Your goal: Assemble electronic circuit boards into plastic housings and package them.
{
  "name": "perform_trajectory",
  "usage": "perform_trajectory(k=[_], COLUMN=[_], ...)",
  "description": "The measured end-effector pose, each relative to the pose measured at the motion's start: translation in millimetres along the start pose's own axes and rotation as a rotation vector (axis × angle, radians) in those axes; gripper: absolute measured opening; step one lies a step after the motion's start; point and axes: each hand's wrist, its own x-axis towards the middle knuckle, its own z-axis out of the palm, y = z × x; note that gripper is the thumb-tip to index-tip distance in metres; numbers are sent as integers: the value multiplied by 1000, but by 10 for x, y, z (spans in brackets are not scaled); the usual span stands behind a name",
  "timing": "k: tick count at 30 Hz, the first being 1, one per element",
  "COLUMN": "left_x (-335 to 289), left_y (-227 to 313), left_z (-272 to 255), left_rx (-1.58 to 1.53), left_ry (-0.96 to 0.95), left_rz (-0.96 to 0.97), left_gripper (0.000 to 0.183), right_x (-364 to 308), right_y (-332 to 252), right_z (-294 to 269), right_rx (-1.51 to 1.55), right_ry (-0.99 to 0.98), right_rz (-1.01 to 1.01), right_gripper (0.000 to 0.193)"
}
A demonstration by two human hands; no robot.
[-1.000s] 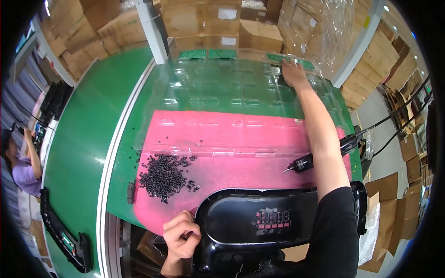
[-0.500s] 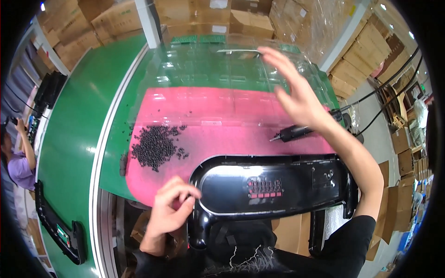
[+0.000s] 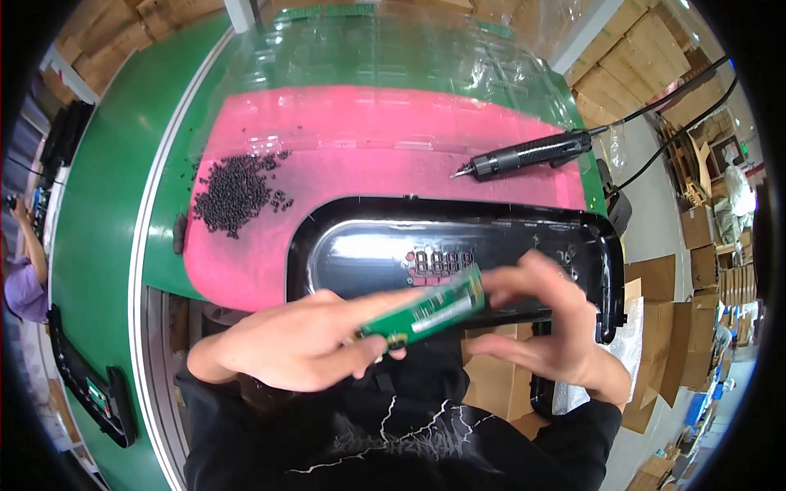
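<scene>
A green circuit board [image 3: 426, 313] is gripped at its left end between the thumb and fingers of my left hand [image 3: 299, 340]. The board is tilted, its right end higher, over the near edge of a glossy black plastic housing [image 3: 352, 254]. Beside the board's right end, my right hand [image 3: 548, 319] has its thumb and fingers spread apart, slightly blurred; whether a fingertip touches the board I cannot tell. The housing has a digit-shaped cut-out pattern [image 3: 442, 262] in its middle, partly behind the board.
A black electric screwdriver [image 3: 532, 155] lies on the pink mat [image 3: 344, 176], its cable running off right. Left of it is a pile of small black screws [image 3: 233, 195]. A clear plastic tray [image 3: 385, 61] covers the far side. Another black housing [image 3: 90, 385] sits far left, near a person [image 3: 26, 282].
My right hand has come back from the far tray to the housing's near side. The circuit board is now in my left hand, which has moved inward. My view has tilted downward.
</scene>
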Motion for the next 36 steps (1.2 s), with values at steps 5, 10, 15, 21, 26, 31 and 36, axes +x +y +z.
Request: perform_trajectory(k=[5,10,15,21,26,31,36], left_x=[169,164,160,166,314,552,625], left_y=[62,19,39,-51,-132,-232,-359], left_z=[22,37,56,46,-59,-299,-227], left_rx=[142,170,115,278,389,499,740], left_ry=[-339,-207,202,214,278,274,329], left_rz=[-92,-11,3,129,169,86,76], left_gripper=[58,42,48,66,64,57,60], right_x=[-243,-407,-525,-499,-515,-317,-252], right_y=[31,58,54,244,412,710,841], right_z=[36,4,-76,-133,-62,-29,31], right_rx=[-131,245,415,600,450,247,38], right_ry=[-86,-95,-31,-137,-153,-114,-140], right_rz=[-84,224,515,496,500,479,331], right_gripper=[30,21,20,33,78,59,57])
